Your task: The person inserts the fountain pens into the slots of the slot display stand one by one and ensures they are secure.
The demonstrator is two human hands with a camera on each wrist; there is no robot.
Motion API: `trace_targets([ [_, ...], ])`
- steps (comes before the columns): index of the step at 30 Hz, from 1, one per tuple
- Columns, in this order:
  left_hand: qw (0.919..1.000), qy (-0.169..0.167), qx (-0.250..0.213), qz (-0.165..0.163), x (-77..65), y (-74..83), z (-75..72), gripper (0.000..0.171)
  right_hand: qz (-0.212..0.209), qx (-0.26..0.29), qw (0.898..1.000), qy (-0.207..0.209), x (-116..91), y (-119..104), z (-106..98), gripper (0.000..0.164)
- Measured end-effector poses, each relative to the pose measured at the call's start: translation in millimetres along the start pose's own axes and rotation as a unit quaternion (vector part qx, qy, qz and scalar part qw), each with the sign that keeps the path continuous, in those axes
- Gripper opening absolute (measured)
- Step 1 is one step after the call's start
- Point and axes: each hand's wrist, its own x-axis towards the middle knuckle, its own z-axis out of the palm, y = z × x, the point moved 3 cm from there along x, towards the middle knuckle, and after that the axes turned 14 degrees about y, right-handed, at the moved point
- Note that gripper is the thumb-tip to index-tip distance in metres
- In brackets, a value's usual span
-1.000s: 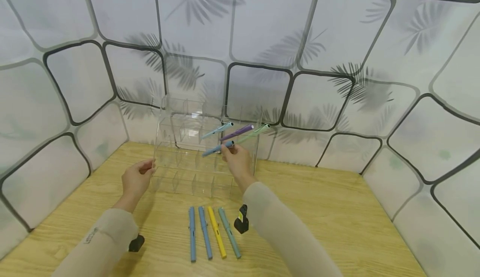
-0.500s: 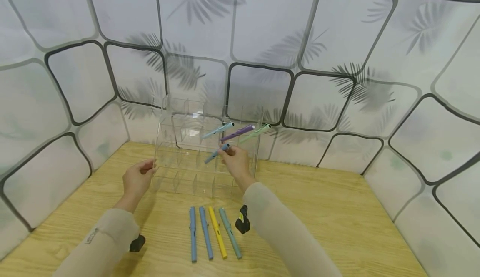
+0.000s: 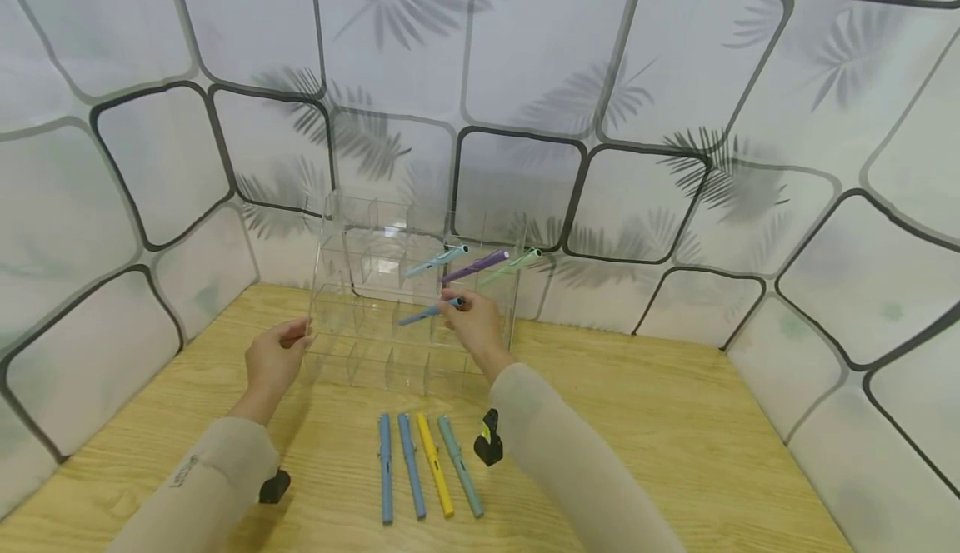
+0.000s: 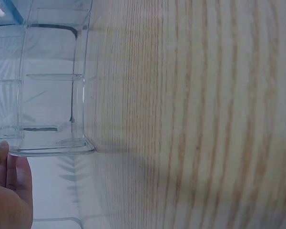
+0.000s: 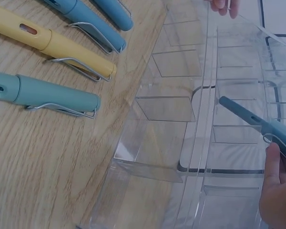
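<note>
A clear tiered pen rack point(image 3: 408, 332) with small compartments stands on the table. My left hand point(image 3: 276, 360) grips its left side edge, the thumb on one face and the fingers on the other in the left wrist view. In front of the second tier from the bottom, my right hand point(image 3: 474, 320) pinches a blue pen point(image 3: 422, 315) near its clip end. The pen slants, its far end pointing left; in the right wrist view the blue pen point(image 5: 243, 113) lies over the compartments. Above it, a light blue pen point(image 3: 435, 261), a purple pen point(image 3: 474, 266) and a light green pen point(image 3: 517, 262) rest in the rack.
On the wooden table point(image 3: 637, 445), before the rack, several pens lie side by side: two blue ones, including a blue pen point(image 3: 386, 470), a yellow pen point(image 3: 435, 465) and a green pen point(image 3: 461, 467). A patterned curtain point(image 3: 525, 53) surrounds the table.
The blue pen in my right hand first tilted more steeply, then came down slightly and now lies flatter. My left hand stays on the rack's edge.
</note>
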Motion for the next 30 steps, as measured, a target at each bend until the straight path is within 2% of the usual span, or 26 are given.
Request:
trace_targets([
  [5,1.0000,-0.004,-0.003,-0.002,-1.0,-0.2,0.8,0.029,-0.015,-0.013,1.000,0.000,-1,-1,-7,0.031],
  [10,1.0000,-0.003,-0.001,-0.002,-1.1,-0.3,1.0,0.029,-0.042,-0.026,0.999,0.021,-1,-4,-14,0.038],
  [16,1.0000,0.003,0.003,0.002,-0.1,-1.0,0.9,0.028,-0.070,-0.073,0.994,0.045,-2,-6,-21,0.042],
  [22,1.0000,-0.005,0.006,-0.001,0.1,-2.4,1.4,0.029,-0.097,-0.115,0.988,0.046,-2,-6,-22,0.033],
  [30,1.0000,-0.008,0.001,0.000,-0.2,-2.7,2.5,0.030,-0.109,-0.110,0.988,0.022,-2,-5,-20,0.022],
])
